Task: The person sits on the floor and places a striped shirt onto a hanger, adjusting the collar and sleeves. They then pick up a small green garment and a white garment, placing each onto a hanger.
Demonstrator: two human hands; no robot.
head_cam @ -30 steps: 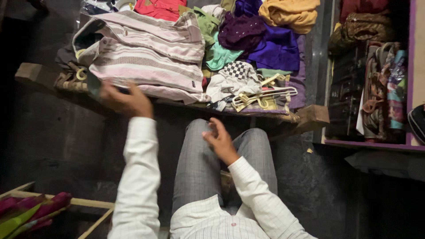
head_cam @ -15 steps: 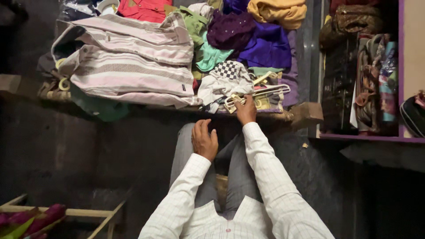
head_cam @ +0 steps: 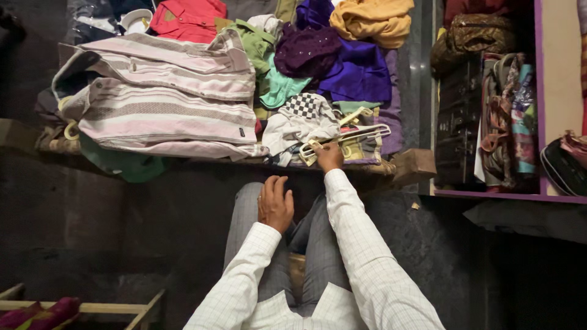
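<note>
Labels: one small dark rectangular tag point(head_cam: 242, 131) sewn at the hem of the pink-and-white striped folded shirt point(head_cam: 165, 98) (lettering too small to tell). Packages, signs, screens: none visible.

A dim room with a dark stone floor point(head_cam: 110, 232). A low wooden platform point(head_cam: 413, 164) piled with clothes runs across the top. At right, a purple-edged shelf unit point(head_cam: 498, 194) holds bags and bundled fabric. A pale wooden frame point(head_cam: 92, 307) sits lower left.
</note>
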